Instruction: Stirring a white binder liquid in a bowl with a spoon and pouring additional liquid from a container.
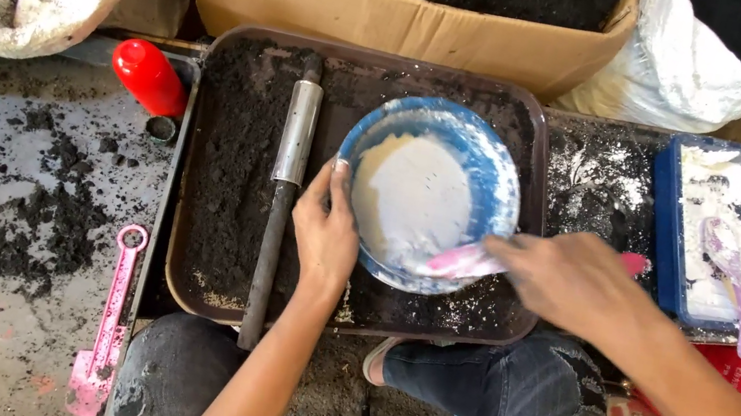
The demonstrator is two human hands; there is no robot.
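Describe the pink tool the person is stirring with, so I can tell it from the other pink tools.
Start at the dark brown tray of black soil, then the blue bowl of white paste on it. The pink spatula dips into the bowl's near edge, gripped by the right hand; the other pink tools lie unheld.

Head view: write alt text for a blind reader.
The left hand steadies a round blue bowl of white paste while the right hand stirs it with a pink plastic spoon, over a dark tray of black soil.
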